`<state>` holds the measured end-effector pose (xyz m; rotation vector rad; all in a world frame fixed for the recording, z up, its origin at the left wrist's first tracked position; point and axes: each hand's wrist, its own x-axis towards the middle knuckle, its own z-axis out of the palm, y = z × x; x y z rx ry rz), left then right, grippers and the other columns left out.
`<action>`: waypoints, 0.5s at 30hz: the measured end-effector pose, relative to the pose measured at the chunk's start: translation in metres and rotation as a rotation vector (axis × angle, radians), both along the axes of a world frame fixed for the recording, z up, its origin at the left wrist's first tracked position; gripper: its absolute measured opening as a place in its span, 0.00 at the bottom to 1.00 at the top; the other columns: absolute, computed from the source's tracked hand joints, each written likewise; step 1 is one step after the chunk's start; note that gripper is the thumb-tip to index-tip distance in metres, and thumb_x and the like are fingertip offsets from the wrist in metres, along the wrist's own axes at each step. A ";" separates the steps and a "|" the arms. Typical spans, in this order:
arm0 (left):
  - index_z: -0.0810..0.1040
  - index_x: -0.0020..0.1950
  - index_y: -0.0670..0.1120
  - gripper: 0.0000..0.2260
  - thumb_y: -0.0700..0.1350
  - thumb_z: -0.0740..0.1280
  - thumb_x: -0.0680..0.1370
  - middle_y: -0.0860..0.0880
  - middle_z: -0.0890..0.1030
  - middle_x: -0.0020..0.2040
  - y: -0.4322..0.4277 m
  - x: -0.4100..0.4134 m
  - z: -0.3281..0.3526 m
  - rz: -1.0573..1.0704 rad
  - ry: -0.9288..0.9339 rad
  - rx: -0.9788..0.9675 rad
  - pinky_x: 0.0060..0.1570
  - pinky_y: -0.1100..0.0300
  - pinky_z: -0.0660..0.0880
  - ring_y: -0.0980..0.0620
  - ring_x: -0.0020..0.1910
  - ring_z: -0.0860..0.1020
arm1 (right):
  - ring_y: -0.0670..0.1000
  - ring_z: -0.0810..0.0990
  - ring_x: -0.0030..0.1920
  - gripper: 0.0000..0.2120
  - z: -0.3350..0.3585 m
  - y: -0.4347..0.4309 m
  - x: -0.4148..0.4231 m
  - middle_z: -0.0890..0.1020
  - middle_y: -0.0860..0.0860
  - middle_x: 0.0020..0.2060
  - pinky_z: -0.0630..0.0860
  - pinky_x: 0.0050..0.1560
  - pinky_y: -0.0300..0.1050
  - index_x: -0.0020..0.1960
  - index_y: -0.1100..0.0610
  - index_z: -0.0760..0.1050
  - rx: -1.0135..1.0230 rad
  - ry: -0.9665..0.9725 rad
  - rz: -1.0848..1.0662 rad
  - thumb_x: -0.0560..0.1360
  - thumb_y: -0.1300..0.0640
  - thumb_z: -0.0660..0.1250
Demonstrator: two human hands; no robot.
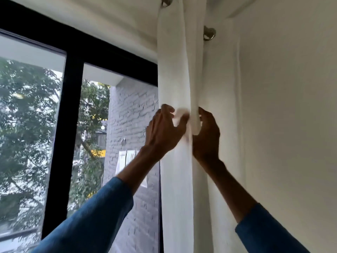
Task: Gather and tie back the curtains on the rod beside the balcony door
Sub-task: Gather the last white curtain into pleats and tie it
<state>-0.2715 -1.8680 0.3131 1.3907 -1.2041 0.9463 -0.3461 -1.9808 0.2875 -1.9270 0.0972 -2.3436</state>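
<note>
Beside the black-framed balcony door [73, 106], the white sheer fabric curtain [175, 70] is hung gathered in a narrow column. It is pinched from 9 o'clock by the left hand [164, 128] and gripped at 3 o'clock by the right hand [207, 136], whose fingers are curled on a fold. Tying appears to be in hand; next, the fold must be drawn tight and secured.

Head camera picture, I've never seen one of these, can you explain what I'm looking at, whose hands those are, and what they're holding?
There is no machine here. One camera sits on a person's head, so you see their own arms in blue sleeves reaching forward. The left hand and right hand meet on a white curtain, which hangs bunched beside the black-framed door. Each grip pinches a white strip across the bunch, probably the tie. No knot shows yet.
</note>
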 end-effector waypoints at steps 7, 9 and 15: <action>0.67 0.68 0.46 0.37 0.74 0.58 0.73 0.47 0.82 0.55 -0.009 -0.031 0.070 0.087 0.081 -0.182 0.49 0.51 0.72 0.44 0.54 0.80 | 0.54 0.83 0.53 0.24 0.020 -0.001 0.028 0.84 0.53 0.56 0.81 0.55 0.55 0.67 0.59 0.74 0.006 0.012 0.148 0.78 0.44 0.65; 0.74 0.61 0.45 0.25 0.65 0.62 0.77 0.45 0.82 0.52 -0.010 -0.025 0.094 0.187 0.046 -0.194 0.46 0.52 0.72 0.41 0.53 0.80 | 0.55 0.80 0.60 0.26 0.025 0.004 0.032 0.80 0.55 0.62 0.79 0.61 0.53 0.71 0.60 0.70 -0.016 0.001 0.072 0.79 0.47 0.64; 0.71 0.35 0.43 0.16 0.51 0.63 0.80 0.39 0.78 0.41 0.014 0.016 0.123 0.365 0.037 -0.240 0.39 0.53 0.69 0.35 0.44 0.80 | 0.61 0.58 0.79 0.33 0.067 0.012 0.026 0.61 0.62 0.78 0.62 0.77 0.54 0.77 0.64 0.62 -0.310 -0.048 -0.409 0.73 0.71 0.64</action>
